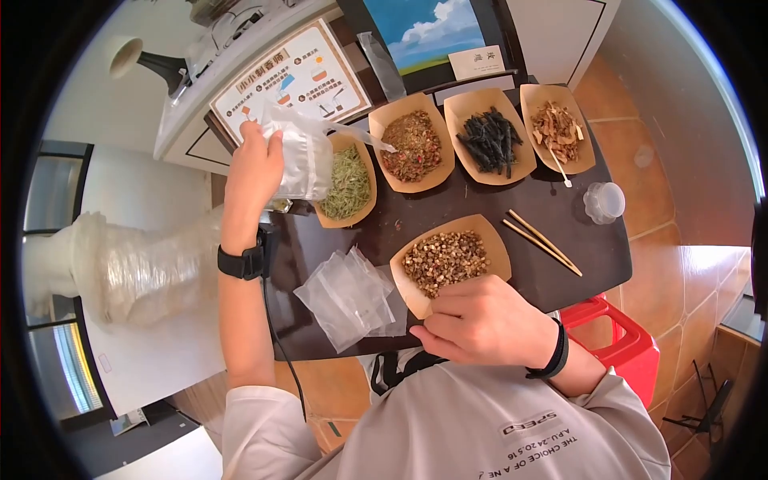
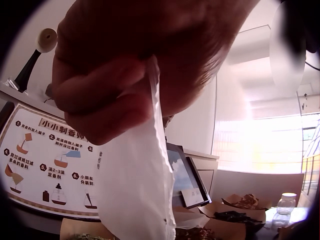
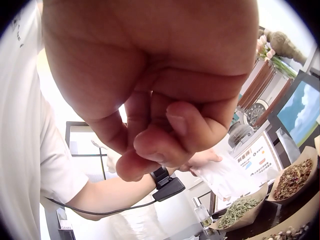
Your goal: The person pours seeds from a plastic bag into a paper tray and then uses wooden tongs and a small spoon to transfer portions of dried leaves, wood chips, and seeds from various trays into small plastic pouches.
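A person in a light T-shirt sits or stands at a dark table (image 1: 592, 264) with both bare hands over it. The left hand (image 1: 256, 164) has its fingers curled tight and pinches a translucent white bag (image 1: 304, 164) by its edge; the bag hangs down beside those fingers, and what it contains, if anything, cannot be made out. Close by the bag, to the right of the left fingers, is a paper tray of dried green herb (image 1: 346, 188), with dried red-brown mix (image 1: 412, 144) farther right. The right hand (image 1: 488, 324) has its fingers curled towards the palm, with nothing visible in them. Just beyond those fingers is a tray (image 1: 413, 301) of chopped brown bits (image 1: 444, 260); flat clear bags (image 1: 346, 298) lie to their left, and chopsticks (image 1: 546, 243) lie ahead and to their right. The step in hand seems to be handling the white bag one-handed. The next move probably calls for lowering it clear of the trays, or bringing the right fingers across to steady its edge, since a careless swing could tip herbs out.
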### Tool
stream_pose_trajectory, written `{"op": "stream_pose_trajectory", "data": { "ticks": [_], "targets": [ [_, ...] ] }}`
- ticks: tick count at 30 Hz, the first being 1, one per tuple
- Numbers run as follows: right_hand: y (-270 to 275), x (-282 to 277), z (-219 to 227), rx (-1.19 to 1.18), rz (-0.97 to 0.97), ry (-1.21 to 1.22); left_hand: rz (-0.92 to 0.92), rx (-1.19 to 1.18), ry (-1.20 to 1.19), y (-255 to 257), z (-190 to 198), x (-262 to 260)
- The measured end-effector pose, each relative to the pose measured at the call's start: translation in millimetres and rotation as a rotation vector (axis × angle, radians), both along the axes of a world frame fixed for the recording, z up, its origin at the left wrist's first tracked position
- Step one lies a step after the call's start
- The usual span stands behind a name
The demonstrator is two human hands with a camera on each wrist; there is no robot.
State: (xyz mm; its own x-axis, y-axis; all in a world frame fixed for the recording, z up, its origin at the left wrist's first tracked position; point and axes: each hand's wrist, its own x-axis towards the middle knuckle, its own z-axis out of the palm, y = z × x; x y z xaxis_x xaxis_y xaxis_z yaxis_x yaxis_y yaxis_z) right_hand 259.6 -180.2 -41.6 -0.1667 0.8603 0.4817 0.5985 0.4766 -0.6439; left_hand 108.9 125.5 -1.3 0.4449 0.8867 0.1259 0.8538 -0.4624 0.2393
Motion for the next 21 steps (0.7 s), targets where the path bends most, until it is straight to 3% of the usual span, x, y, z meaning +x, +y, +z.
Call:
{"op": "stream_pose_trajectory", "data": {
  "ticks": [2, 5, 9, 12, 14, 21],
  "targets": [
    [0, 1, 1, 0.005, -0.01, 0.003, -0.074, 0.041, -0.153, 7, -7, -8],
    [1, 1, -2, 0.0, -0.009, 0.009, -0.04, 0.039, -0.273, 9, -17, -22],
    [3, 0, -2, -0.005, -0.003, 0.013, -0.022, -0.01, -0.38, -9, -29, -35],
    [5, -2, -5, 0.007, 0.007, 0.023, -0.107, 0.025, -0.461, -18, -33, -45],
    [5, -2, -4, -0.026, 0.024, 0.035, -0.064, -0.288, -0.643, -27, -29, -48],
    [7, -4, -4, -0.015, 0.022, 0.032, -0.061, -0.3, -0.789, -36, -39, -57]
  ]
}}
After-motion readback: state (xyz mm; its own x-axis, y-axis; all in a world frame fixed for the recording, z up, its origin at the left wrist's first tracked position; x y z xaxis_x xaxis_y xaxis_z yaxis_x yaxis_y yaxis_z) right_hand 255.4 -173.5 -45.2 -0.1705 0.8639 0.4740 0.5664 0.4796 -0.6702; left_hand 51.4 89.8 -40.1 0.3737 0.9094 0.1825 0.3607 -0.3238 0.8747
